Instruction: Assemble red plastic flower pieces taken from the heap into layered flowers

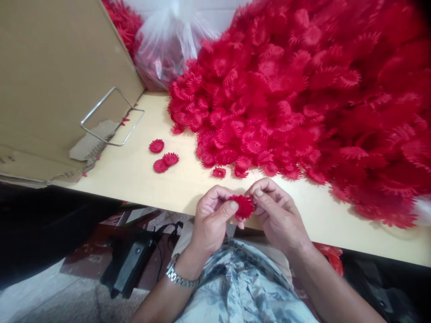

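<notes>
A red fringed disc, like an artificial flower piece point(245, 207), is held over the table's front edge. My left hand point(213, 214) pinches it between thumb and fingers from the left. At its right rim are the thumb and fingertips of my right hand point(278, 213), closed together; whether they grip the rim or something small there is hard to make out. Just beyond my hands, a small red flower piece point(219, 172) lies alone near the big heap of red flower pieces point(262, 112).
Three loose red discs point(156, 146) rest on the pale table point(134, 175). A cardboard box point(60, 67) with a bent metal wire frame point(112, 116) stands at left. Behind is a clear plastic bag point(164, 49). A black pedal-like device point(129, 262) sits below the table.
</notes>
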{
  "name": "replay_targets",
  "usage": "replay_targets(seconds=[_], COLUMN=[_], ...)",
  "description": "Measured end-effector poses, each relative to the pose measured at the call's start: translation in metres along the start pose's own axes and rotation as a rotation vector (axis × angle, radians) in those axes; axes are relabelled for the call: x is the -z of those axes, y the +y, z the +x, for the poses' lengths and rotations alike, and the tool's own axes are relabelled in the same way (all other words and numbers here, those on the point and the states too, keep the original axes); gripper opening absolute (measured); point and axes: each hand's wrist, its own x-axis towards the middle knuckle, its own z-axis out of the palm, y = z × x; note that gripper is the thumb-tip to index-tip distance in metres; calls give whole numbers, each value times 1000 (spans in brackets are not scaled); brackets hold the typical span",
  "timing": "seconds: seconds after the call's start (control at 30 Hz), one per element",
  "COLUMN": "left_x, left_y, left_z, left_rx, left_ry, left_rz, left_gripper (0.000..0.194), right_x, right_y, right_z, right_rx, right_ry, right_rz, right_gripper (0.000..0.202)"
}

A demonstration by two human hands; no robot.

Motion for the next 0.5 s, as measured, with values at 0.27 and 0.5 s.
replay_targets(seconds=[0.27, 0.5], left_x=[4, 4], left_y=[-3, -5], left_z=[-2, -5], left_rx=[-8, 0], left_ry=[95, -3], left_rz=[243, 258], left_gripper=[23, 20], right_x=[2, 4], right_y=[-5, -5], right_z=[-2, -3], right_rx=[-1, 85], right_ry=[-175, -69], right_rz=[-110, -246], right_gripper=[25, 14])
